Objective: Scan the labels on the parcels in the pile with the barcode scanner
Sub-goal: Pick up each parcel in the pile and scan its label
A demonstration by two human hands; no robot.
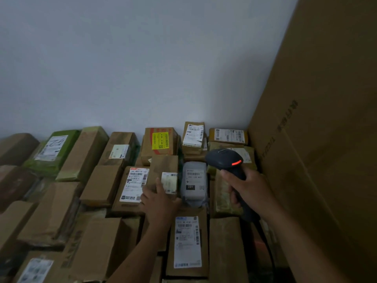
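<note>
A pile of brown cardboard parcels [102, 184] with white labels fills the lower half of the view. My right hand [247, 189] grips the handle of a dark barcode scanner [224, 160], whose red light glows; its head points down over a grey bagged parcel [194, 183] marked 231. My left hand [160, 203] holds the near end of a small brown parcel [164, 168], thumb on top beside its white label [169, 182].
A tall cardboard carton [326, 139] stands upright along the right side. A plain white wall [142, 58] rises behind the pile. A green-wrapped parcel [53, 152] lies at the back left, and a box with a yellow label [160, 140] at the back middle.
</note>
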